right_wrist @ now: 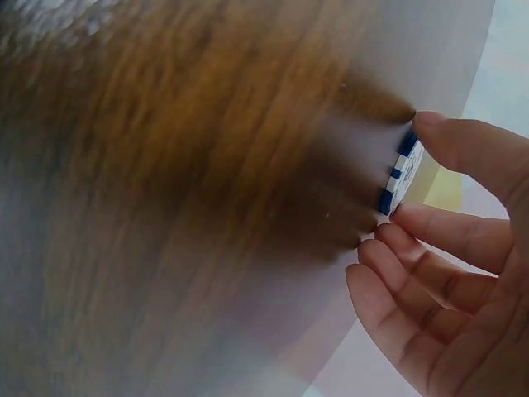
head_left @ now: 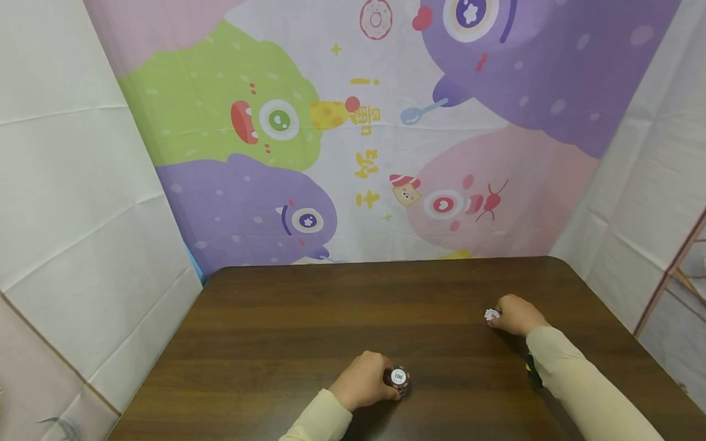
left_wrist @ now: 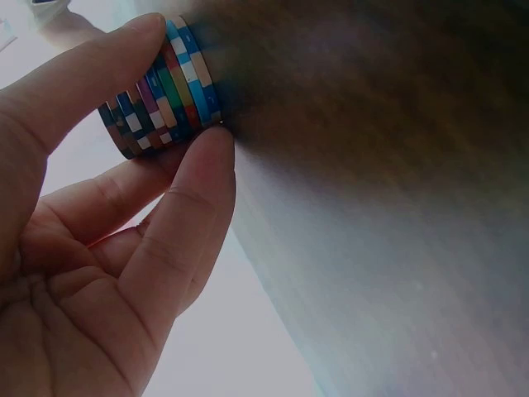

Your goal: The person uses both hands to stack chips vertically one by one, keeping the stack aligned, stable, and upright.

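In the head view, my left hand (head_left: 364,378) holds a stack of poker chips (head_left: 399,376) near the front middle of the table; the top chip has a white centre with dark print. The left wrist view shows several chips of mixed colours in that stack (left_wrist: 161,91), gripped between thumb and fingers, its lower end at the wood. Farther back on the right, my right hand (head_left: 518,315) pinches a single white-and-blue poker chip (right_wrist: 398,175) between thumb and index finger, at the table surface. Its other fingers touch or nearly touch the wood.
A dark brown wooden table (head_left: 265,331) with rounded far corners lies under both hands. A cartoon-monster cloth (head_left: 353,233) hangs behind it, with pale cloth walls (head_left: 99,202) at both sides. A dark band with a yellow mark (head_left: 531,366) shows under the right sleeve.
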The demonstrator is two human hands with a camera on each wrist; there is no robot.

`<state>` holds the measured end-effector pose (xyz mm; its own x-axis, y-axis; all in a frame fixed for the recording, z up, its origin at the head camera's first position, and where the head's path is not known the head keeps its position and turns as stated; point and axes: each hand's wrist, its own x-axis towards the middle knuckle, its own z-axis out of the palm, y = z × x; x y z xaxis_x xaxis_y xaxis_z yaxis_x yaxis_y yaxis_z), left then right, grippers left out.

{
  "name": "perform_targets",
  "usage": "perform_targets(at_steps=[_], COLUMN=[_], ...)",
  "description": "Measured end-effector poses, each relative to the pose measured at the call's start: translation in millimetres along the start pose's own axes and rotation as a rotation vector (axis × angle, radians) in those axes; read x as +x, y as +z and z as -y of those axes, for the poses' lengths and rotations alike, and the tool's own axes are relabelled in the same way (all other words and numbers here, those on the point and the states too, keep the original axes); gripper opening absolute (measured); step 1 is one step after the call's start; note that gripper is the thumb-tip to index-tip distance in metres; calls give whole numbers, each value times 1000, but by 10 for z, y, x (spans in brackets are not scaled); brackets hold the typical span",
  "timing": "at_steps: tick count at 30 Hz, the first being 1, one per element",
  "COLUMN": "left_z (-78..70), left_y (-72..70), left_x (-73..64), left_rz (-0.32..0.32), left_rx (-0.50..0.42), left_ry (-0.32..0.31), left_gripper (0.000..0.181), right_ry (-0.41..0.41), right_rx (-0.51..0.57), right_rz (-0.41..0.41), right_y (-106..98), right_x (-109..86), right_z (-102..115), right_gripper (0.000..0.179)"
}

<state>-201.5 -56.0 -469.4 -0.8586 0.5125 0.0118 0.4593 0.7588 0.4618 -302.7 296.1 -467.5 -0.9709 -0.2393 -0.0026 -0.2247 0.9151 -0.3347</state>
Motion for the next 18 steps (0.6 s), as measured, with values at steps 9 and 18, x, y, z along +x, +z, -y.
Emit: perform_targets(at_steps=[9, 18], left_z=[13, 6], left_y=[-6, 3], left_x=[2, -3], left_rz=[-3, 3], left_rx=[1, -11], left_ry=[1, -5], left_gripper=[36, 34], right_ry=[9, 30], right_rx=[-25, -34], right_rz=[-8, -9], right_y=[30, 35], right_x=[39, 29], right_z=[7, 40], right_gripper=[35, 38])
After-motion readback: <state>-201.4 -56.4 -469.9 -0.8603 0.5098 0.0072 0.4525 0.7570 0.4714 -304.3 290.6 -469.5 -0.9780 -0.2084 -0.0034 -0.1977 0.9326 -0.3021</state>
